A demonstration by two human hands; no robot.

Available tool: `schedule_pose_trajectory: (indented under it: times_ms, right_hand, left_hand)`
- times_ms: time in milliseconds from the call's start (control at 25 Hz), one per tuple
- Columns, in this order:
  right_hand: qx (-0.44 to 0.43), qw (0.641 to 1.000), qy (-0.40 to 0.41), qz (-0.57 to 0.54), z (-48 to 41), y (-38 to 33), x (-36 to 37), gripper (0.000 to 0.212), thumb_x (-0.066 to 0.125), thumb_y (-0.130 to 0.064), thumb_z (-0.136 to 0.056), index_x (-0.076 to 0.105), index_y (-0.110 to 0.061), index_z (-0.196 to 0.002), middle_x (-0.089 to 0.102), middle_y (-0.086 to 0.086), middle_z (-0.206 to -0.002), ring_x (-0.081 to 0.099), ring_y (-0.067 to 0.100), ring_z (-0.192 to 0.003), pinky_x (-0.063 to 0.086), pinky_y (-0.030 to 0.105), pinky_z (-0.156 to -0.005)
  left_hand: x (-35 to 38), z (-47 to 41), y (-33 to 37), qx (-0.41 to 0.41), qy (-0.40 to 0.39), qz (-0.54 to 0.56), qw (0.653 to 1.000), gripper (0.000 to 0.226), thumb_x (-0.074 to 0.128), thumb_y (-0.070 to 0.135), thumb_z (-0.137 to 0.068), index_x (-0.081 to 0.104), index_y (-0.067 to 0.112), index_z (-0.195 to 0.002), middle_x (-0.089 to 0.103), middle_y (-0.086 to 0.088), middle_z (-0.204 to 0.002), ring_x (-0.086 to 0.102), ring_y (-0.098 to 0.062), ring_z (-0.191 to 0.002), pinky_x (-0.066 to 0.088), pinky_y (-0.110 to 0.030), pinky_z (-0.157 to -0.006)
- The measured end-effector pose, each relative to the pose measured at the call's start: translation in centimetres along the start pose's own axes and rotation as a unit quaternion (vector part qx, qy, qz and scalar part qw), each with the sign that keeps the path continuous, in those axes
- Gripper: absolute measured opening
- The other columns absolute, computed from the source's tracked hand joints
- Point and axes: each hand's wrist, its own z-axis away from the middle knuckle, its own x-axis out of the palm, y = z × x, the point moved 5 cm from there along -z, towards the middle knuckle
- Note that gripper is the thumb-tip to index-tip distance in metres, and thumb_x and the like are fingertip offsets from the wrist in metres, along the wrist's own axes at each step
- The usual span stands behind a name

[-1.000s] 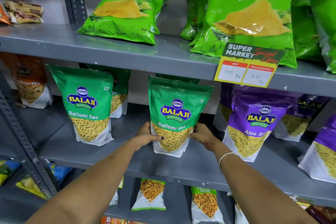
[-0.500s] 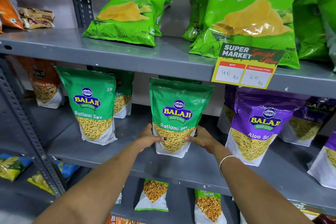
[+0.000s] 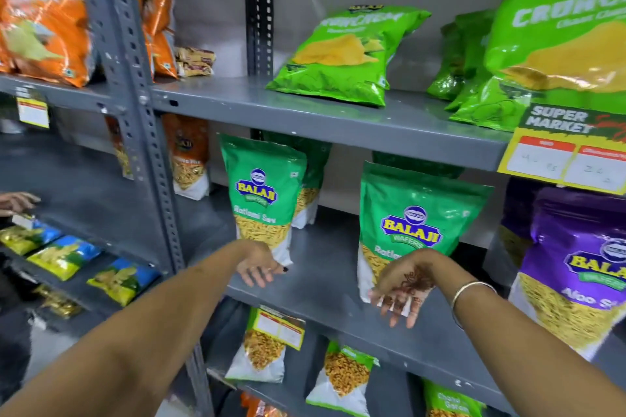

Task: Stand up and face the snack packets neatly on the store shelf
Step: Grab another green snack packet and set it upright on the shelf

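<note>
Both hands empty, fingers spread loose & drooping, lower centre of frame. Left hand (image 3: pixel 259 266) hangs in front of the base of the upright green Ratlami Sev pouch w/ white bottom (image 3: pixel 262 193) on the grey metal mid shelf (image 3: pixel 325 284). Right hand (image 3: pixel 403 286), thin metal bangle (image 3: pixel 469 291) on the wrist, overlaps the lower edge of the second upright green Ratlami Sev pouch (image 3: pixel 416 213), centre-right, facing front. Purple Aloo Sev pouch (image 3: pixel 576 264) stands at right edge.

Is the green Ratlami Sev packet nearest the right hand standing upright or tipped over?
Upright: the Ratlami Sev packet stands on its base on the middle shelf, label facing out, with both hands off it.
</note>
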Motion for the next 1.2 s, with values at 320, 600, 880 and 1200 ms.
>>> schedule_pose_trajectory:
  times_ms: [320, 600, 880, 1200]
  right_hand:
    - [-0.221, 0.912, 0.334, -0.085, -9.3, -15.7, -0.4, 0.08, 0.072, -0.009, -0.081, 0.028, -0.005, -0.148, 0.037, 0.005, -0.151, 0.038, 0.023, -0.14, 0.032, 0.035, -0.116]
    - [-0.305, 0.838, 0.348, -0.288, -12.4, -18.0, 1.0, 0.07, 0.063, 0.018, -0.078, 0.038, 0.001, -0.14, 0.05, 0.021, -0.142, 0.053, 0.025, -0.123, 0.044, 0.035, -0.105]
    - [-0.238, 0.851, 0.352, -0.308, -12.9, -17.3, 2.6, 0.075, 0.071, -0.006, -0.081, 0.031, -0.017, -0.143, 0.051, 0.009, -0.143, 0.057, 0.018, -0.114, 0.053, 0.02, -0.069]
    - [-0.206, 0.868, 0.347, -0.289, -12.6, -16.3, 5.4, 0.083, 0.077, -0.018, -0.077, 0.028, -0.023, -0.143, 0.049, 0.003, -0.145, 0.047, 0.027, -0.131, 0.05, 0.026, -0.069]
  left_hand:
    - [-11.8, -7.6, -6.6, 0.127, 0.152, 0.082, 0.977, 0.1, 0.076, 0.019, -0.075, 0.012, 0.002, -0.15, 0.017, -0.011, -0.159, 0.023, -0.026, -0.145, 0.026, -0.036, -0.117]
    - [-10.2, -11.9, -6.7, 0.228, 0.088, 0.161, 0.956, 0.072, 0.081, 0.007, -0.068, 0.043, 0.003, -0.129, 0.054, -0.014, -0.136, 0.051, -0.026, -0.125, 0.041, -0.035, -0.106]
    - [-10.0, -10.0, -7.3, 0.249, 0.072, 0.165, 0.952, 0.077, 0.083, 0.008, -0.065, 0.043, 0.004, -0.131, 0.057, -0.014, -0.134, 0.053, -0.029, -0.123, 0.042, -0.041, -0.106]
    - [-8.8, -5.8, -9.3, 0.252, 0.069, 0.139, 0.955, 0.072, 0.081, 0.011, -0.068, 0.045, 0.008, -0.131, 0.057, -0.011, -0.135, 0.053, -0.025, -0.125, 0.041, -0.033, -0.105]
